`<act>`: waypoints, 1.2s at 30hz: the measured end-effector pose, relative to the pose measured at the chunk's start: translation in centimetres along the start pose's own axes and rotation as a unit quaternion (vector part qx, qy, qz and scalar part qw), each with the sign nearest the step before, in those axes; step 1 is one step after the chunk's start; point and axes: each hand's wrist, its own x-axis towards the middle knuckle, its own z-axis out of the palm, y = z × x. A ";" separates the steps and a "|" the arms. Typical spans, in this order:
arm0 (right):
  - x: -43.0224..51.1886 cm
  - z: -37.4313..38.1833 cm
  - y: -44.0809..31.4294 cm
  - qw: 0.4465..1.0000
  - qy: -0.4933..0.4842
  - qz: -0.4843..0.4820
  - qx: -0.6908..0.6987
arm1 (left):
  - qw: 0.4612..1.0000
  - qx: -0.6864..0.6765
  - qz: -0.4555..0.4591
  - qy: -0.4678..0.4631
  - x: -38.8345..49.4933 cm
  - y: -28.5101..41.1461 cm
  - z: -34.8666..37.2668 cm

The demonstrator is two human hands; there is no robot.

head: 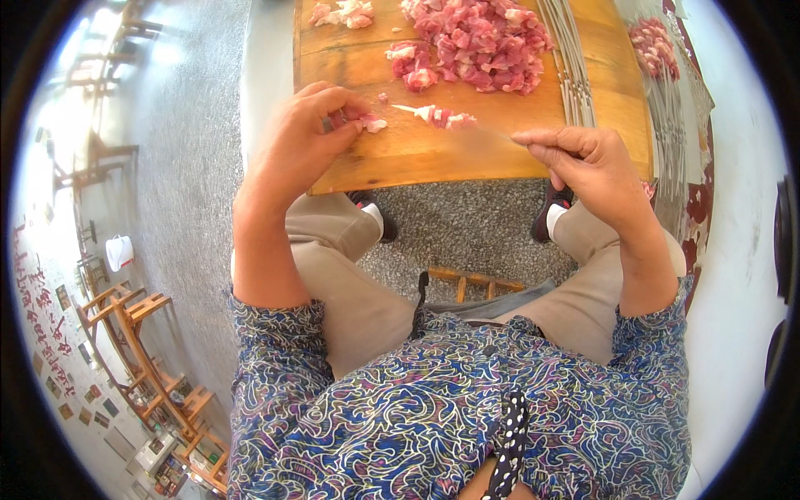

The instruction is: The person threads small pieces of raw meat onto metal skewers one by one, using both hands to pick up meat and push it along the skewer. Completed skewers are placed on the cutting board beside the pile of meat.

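Note:
Between the thumb and fingers of my left hand (312,134) are small pieces of raw meat (373,124), over the left part of a wooden board (400,165). My right hand (578,156) pinches one end of a thin skewer, whose middle is blurred. Several meat chunks (445,117) are threaded on it near its pointed tip, which points left toward my left hand. Beyond the hands lies a large heap of cut raw meat (484,44). A bundle of bare metal skewers (572,69) rests on the board to the right of the heap.
Pale meat or fat pieces (344,14) lie at the board's far left. Right of the board are loaded skewers with meat (653,47) in a bunch. Below the board's near edge are my knees, shoes and a wooden stool (475,278). Wooden benches (140,350) stand at left.

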 end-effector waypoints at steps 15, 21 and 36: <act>0.2 1.6 -0.5 0.999 -0.032 0.019 -0.017 | 0.998 -0.042 0.034 0.030 -0.1 -0.7 0.5; 0.2 2.5 0.2 0.999 -0.010 0.001 -0.040 | 0.998 -0.046 0.030 0.039 -0.1 -0.5 0.8; -0.1 6.0 0.1 0.992 0.036 -0.062 -0.100 | 0.998 0.021 0.030 0.060 -0.3 0.6 1.0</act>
